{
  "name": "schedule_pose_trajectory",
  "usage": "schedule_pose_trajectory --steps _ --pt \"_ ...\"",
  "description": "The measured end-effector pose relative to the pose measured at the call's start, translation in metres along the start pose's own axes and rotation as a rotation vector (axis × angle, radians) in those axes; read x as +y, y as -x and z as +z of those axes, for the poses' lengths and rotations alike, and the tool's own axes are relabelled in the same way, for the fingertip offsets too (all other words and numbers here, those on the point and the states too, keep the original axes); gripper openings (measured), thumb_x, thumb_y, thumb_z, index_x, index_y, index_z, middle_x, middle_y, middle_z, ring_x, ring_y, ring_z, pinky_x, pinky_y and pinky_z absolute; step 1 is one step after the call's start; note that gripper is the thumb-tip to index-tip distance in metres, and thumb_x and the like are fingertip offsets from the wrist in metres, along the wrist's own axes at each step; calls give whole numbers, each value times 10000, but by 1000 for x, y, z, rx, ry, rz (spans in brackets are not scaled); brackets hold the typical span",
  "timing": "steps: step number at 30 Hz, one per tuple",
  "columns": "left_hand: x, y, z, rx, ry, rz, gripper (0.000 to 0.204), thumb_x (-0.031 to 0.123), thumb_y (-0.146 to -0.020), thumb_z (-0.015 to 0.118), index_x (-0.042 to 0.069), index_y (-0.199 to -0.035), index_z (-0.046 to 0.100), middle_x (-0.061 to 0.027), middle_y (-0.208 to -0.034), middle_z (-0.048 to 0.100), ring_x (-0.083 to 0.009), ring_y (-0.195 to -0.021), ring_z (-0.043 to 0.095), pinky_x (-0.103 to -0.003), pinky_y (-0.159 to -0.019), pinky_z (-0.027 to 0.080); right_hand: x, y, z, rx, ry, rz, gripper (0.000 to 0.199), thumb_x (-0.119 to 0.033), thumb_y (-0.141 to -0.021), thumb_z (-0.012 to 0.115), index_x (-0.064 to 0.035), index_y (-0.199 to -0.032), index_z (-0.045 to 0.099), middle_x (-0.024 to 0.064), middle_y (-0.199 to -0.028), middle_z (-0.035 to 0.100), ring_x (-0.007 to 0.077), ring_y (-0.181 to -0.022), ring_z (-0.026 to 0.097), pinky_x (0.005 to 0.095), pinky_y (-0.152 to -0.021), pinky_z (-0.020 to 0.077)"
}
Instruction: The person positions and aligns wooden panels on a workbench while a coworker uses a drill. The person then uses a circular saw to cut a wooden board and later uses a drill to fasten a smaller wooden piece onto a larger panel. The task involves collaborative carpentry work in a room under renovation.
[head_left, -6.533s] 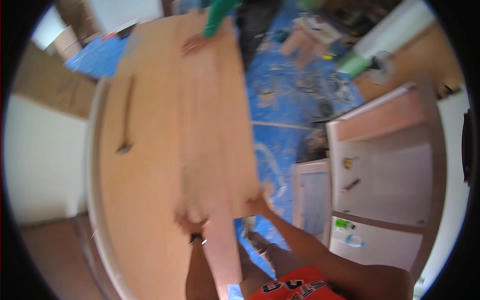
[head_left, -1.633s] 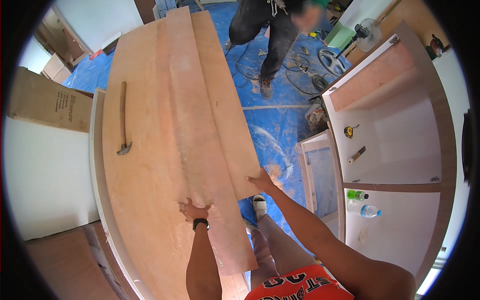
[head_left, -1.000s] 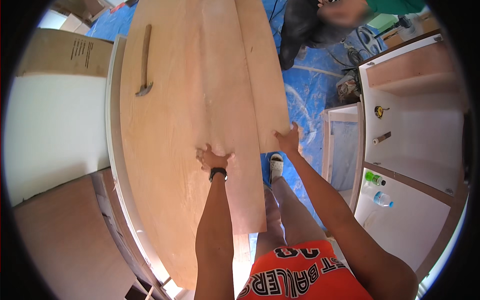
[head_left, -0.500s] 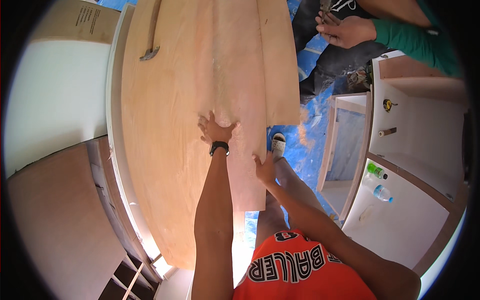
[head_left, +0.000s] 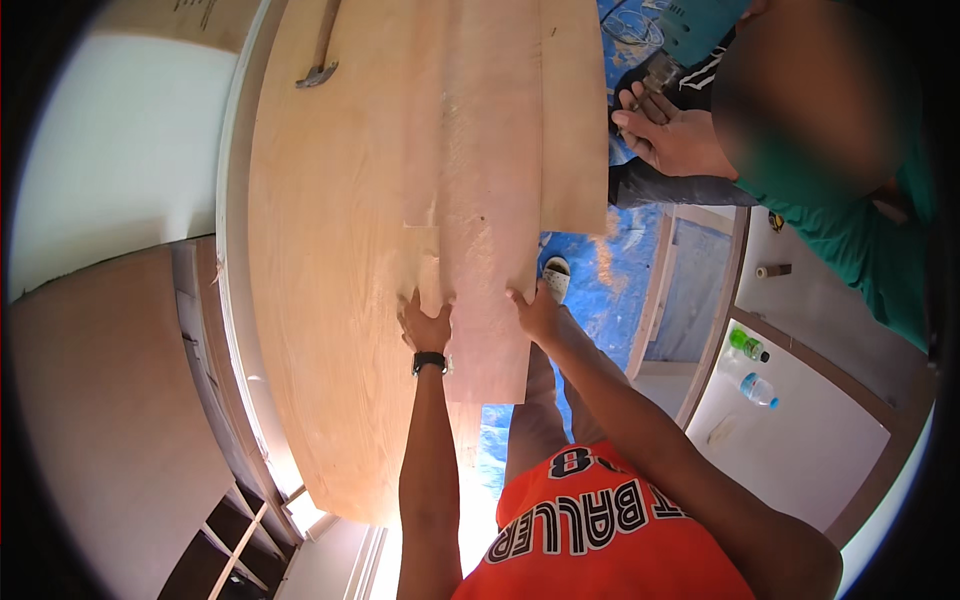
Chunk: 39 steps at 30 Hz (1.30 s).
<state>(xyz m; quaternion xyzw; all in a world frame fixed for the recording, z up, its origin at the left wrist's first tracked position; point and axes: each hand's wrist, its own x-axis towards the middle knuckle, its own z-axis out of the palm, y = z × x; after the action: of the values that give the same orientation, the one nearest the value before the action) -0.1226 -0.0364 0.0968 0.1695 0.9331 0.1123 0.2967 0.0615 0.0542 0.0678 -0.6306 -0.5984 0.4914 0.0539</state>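
A long pinkish plywood strip (head_left: 490,330) lies over a broad sheet of light plywood (head_left: 330,350). My left hand (head_left: 428,328), with a black watch on its wrist, rests with fingers spread at the strip's left edge. At the strip's right edge is my right hand (head_left: 537,314), its thumb on top; the remaining fingers are partly hidden below the edge. Sawdust is scattered along the strip. Another plywood piece (head_left: 574,130) lies along its far right side. Further off on the sheet sits a hammer (head_left: 318,74).
At the far right a co-worker's hand (head_left: 680,135) is at the chuck of a teal power drill (head_left: 692,30). A blue tarp (head_left: 590,270) with sawdust covers the floor. Two plastic bottles (head_left: 759,390) and a roller-like piece (head_left: 773,271) lie in the white cabinet (head_left: 800,430) on the right.
My left hand has slid nearer along the strip and stays spread. My right hand keeps its place at the edge. The co-worker has leaned further in, and the drill shows now.
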Motion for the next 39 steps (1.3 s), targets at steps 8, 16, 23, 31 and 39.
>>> schedule_pose_trajectory --steps 8,16,23,31,39 --pt "-6 -1 9 32 32 -9 845 467 -703 786 85 -1392 481 -276 -1489 317 -418 -1377 311 -492 -1106 317 5 15 -10 -73 -7 -23 534 -368 -879 662 18 -1210 500 275 -1074 629 428 -1019 603 456 -842 475" --pt "-6 -17 -12 -134 -208 52 842 487 -630 828 129 -1341 554 -263 -1444 397 -360 -1245 520 -454 -1014 438 34 -1 3 -84 -39 -88 514 -370 -882 657 20 -1189 522 269 -1048 642 418 -988 618 458 -828 476" --pt "-9 -18 -6 -112 -148 -4 852 470 -569 871 177 -1315 582 -173 -1471 404 -363 -1242 502 -517 -956 448 41 -6 2 -132 61 -53 518 -389 -883 656 24 -1166 527 291 -1027 640 440 -1001 612 471 -825 475" --pt "2 -22 -13 -156 -146 -74 834 411 -525 910 168 -1268 620 -140 -1370 518 -331 -1125 596 -500 -919 467 35 -4 -2 -121 149 -32 395 -284 -887 683 3 -1131 564 185 -986 677 307 -891 661 383 -774 500" --pt "2 -17 -14 -101 -174 -48 819 449 -547 894 146 -1259 625 -163 -1369 528 -309 -1142 602 -452 -953 486 29 -4 -6 -136 170 7 432 -335 -876 694 1 -1118 568 155 -906 663 268 -791 621 373 -712 473"
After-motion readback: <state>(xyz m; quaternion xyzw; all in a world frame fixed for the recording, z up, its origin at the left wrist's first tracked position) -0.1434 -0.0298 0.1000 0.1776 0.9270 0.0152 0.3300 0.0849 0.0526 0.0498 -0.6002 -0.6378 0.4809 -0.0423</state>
